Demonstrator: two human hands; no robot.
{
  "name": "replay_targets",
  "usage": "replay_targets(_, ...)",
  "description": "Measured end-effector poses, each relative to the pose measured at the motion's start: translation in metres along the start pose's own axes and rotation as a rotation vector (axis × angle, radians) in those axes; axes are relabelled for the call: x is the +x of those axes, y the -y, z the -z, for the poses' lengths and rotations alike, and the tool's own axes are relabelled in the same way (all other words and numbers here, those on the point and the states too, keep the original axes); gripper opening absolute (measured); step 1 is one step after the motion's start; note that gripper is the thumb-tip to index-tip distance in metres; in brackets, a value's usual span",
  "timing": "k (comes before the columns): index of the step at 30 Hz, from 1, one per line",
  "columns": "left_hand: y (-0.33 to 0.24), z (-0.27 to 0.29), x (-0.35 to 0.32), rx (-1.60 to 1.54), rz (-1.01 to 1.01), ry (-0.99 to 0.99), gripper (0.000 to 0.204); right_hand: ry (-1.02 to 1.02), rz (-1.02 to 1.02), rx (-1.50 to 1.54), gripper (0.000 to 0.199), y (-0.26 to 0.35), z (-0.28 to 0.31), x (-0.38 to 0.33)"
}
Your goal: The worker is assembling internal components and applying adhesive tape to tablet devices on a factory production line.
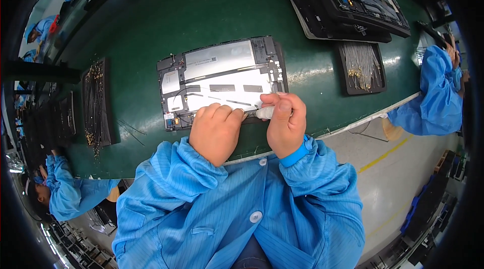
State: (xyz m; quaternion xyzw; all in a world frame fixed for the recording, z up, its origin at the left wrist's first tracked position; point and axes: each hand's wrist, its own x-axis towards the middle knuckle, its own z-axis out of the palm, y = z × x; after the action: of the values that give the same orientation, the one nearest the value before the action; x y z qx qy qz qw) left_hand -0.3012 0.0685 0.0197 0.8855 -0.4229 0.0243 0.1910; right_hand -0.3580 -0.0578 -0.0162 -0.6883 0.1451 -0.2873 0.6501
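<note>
An opened tablet-like device point(220, 61) with silver panels, black frame and small circuit parts lies flat on the bench in front of me. My left hand point(217, 132) rests over its near edge, fingers curled and pressed together; what the fingertips grip, if anything, is hidden. At the near right corner, my right hand point(287, 124) is closed, with a white wrapping point(265, 113) on a finger that points toward the left fingertips. Anything pinched there is too small to make out. A blue band point(295, 154) circles my right wrist.
On the green bench point(151, 22), a tray of black gold-tipped cables point(96, 103) stands left, with a few loose cables point(132, 130) beside it. Grey cables point(360, 65) fill a right-hand tray. Similar devices point(353, 4) are stacked behind it. People in blue work on both sides.
</note>
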Motion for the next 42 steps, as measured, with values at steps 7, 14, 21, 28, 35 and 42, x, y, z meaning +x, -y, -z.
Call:
replay_targets(7,0.000,0.000,-0.001,0.005,0.023,0.007,0.012,0.031,0.064,-0.008,0.021,-0.001,-0.001,0.000)
replay_targets(14,0.000,0.000,0.001,0.000,0.012,0.022,0.011,0.068,-0.009,-0.135,0.017,0.015,-0.002,0.008)
replay_targets(21,0.013,0.018,-0.001,0.082,-0.057,0.259,0.014,0.418,0.340,-0.535,0.013,0.037,-0.018,0.025)
replay_targets(28,0.077,0.050,-0.002,0.307,0.482,-0.428,0.028,-0.098,-0.469,0.042,0.042,0.041,0.025,0.042)
replay_targets(35,0.079,0.047,-0.032,-0.571,0.905,-0.139,0.045,0.338,-0.970,0.052,0.045,0.038,0.042,0.050)
replay_targets(42,0.088,0.058,-0.028,-1.692,1.198,-0.214,0.020,0.489,-1.000,0.322,0.036,0.046,0.041,0.075)
